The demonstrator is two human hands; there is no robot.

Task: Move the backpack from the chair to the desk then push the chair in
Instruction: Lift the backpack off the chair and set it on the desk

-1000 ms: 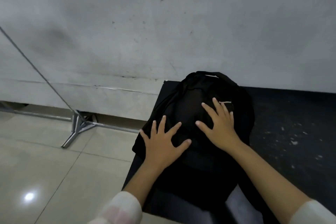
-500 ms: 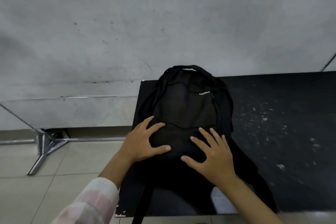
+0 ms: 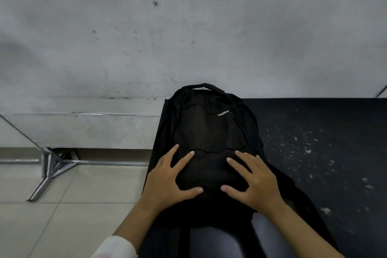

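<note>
A black backpack (image 3: 209, 132) lies flat on the dark worktop (image 3: 324, 142), at the worktop's left end. Its long axis runs from the near edge of the worktop toward the grey wall (image 3: 188, 27) behind it. The top of the backpack, with its carry handle (image 3: 201, 86), points at the wall and reaches just up to it. The bottom of the backpack points back toward the person. The front panel faces up, showing a curved zip line and a small pale tab near the handle end. The left side of the backpack runs along the left edge of the worktop, and dark straps trail off its lower end over the near edge.

Both hands rest on the lower half of the backpack, palms down. The left hand (image 3: 167, 182) lies on the left side of the backpack with fingers spread wide and the thumb pointing inward; it presses flat and grips nothing. The right hand (image 3: 257, 184) lies on the right side of the backpack in the same way, fingers fanned, thumb pointing inward, nothing clasped. The two thumbs are near each other but apart. A pale sleeve (image 3: 115, 247) covers the left forearm below the backpack.

To the left of the backpack, beyond the worktop, a metal stand (image 3: 50, 169) stands on the tiled floor (image 3: 41, 226) by the wall. The worktop to the right of the backpack carries pale specks and scuffs.
</note>
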